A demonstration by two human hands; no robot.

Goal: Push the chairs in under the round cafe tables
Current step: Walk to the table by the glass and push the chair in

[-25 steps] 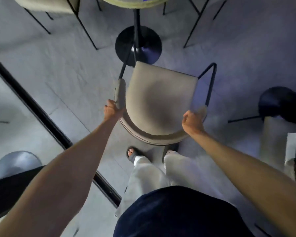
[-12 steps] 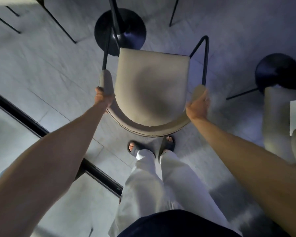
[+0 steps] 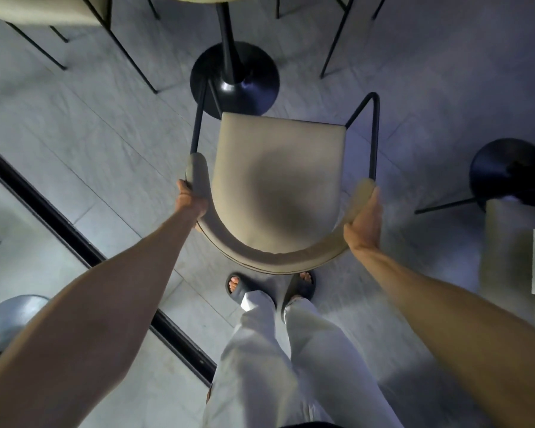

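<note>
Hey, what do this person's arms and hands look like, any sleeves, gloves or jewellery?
The left hand and right hand are bare, with no gloves and no visible rings. The left arm and right arm are uncovered, with no sleeves, watch or bracelet.
</note>
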